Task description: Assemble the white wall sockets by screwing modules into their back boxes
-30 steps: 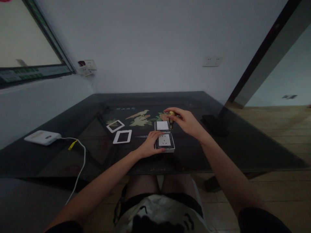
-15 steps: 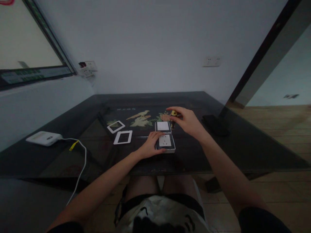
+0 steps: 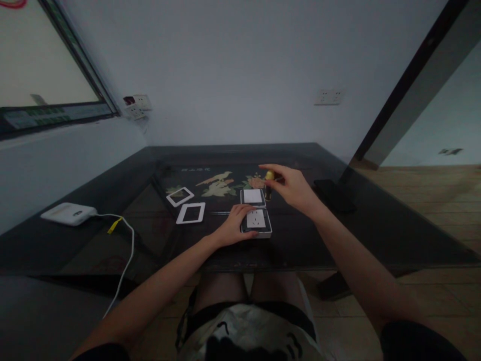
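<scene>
My left hand [image 3: 236, 225] grips the left side of a white wall socket [image 3: 256, 219] lying face up on the dark table, its thumb along the near edge and its fingers over the far edge. Just beyond the socket lies a second square unit, a white-faced wall switch [image 3: 252, 196] in a similar white frame. My right hand [image 3: 289, 185] is raised to the right of these units, thumb and fingers around a short screwdriver [image 3: 269, 176] with a yellow and black handle. The screwdriver's tip is too dim to make out.
Two white cover frames [image 3: 191, 213] lie to the left on the glossy table [image 3: 300, 250]. A white device [image 3: 69, 214] with a cable [image 3: 132, 245] sits at the far left. A black flat object [image 3: 333, 194] rests on the right. Sockets [image 3: 329, 97] are on the wall.
My right hand and the screwdriver have shifted very slightly. My left hand keeps the same hold on the socket.
</scene>
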A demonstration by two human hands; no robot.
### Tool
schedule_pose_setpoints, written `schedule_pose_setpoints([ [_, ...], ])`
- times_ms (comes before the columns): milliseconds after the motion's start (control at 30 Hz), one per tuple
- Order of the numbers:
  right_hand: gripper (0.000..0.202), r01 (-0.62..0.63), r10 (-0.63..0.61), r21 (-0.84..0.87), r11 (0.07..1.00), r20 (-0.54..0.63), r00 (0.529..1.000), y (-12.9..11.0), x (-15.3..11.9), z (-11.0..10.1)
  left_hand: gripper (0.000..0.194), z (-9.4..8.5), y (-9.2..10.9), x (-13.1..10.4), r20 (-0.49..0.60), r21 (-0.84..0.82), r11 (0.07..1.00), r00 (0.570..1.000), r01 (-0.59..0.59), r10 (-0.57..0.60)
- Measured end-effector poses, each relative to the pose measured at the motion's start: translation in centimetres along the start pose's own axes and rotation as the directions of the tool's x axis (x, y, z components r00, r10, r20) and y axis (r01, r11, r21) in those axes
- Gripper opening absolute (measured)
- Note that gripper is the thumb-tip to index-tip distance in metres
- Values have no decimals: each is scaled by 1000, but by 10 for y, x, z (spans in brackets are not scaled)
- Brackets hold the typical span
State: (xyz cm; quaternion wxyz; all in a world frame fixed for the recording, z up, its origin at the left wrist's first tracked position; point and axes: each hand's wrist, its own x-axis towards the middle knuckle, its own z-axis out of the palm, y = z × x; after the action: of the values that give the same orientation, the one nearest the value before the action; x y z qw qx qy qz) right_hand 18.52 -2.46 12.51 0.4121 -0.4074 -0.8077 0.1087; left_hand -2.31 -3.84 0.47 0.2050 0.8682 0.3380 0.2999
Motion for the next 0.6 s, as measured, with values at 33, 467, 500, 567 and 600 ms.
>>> schedule_pose_setpoints([
  [33,31,7,-8,36,999,33,999,1,1,-2,66,0,0,0,0,2,1000,1000,-1,1],
  [467,14,10,-23,-132,991,-98,995,-6,0,6,67,1,0,1,6,6,1000,1000,10,-10],
  [500,17,16,-23,-89,996,-73,997,-5,0,5,66,0,1,1,7,6,1000,1000,11,-11],
  [567,24,27,-27,17,999,-14,1000,-4,0,2,66,0,1,1,9,10,1000,1000,11,-11],
  [600,25,30,-31,61,998,13,999,-3,0,1,66,0,1,1,9,13,1000,1000,9,-9],
])
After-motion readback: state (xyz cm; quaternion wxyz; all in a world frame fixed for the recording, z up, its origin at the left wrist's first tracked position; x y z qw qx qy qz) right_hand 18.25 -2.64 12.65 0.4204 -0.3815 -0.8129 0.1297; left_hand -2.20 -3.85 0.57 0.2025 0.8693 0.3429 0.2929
